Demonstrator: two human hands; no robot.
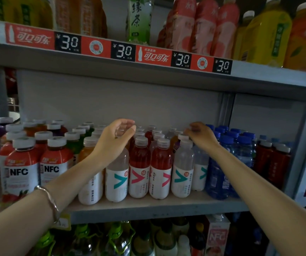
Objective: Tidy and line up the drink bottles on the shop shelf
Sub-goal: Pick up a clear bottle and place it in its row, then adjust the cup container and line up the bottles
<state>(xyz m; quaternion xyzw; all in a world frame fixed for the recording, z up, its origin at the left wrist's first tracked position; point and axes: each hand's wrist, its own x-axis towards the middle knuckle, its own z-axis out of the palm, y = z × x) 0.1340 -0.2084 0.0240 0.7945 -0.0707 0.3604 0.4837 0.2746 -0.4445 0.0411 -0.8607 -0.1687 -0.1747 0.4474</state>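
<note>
My left grip [115, 137] is curled round the cap and neck of a clear bottle [117, 174] with a teal mark, thumb on one side and fingers hooked over the other. The cap shows through between them. My right grip [202, 135] hangs with its fingers bent down over the cap of a second clear bottle [182, 169]. It is blurred there, and I cannot tell whether it has hold of the cap or only brushes it.

To do this well, I judge I should steer each bottle from the top but slide its base along the shelf [148, 206] rather than tip it. The tall necks stand close and one knock could topple a neighbour. Labels should face out, with bases level at the front edge.

Both clear bottles stand upright in the front row directly below my grips. Two red bottles [139, 163] stand between them, touching or nearly so. Blue water bottles [216, 172] crowd just beside the right one, partly behind my forearm, and NFC juice bottles [22, 163] stand to the far left.
</note>
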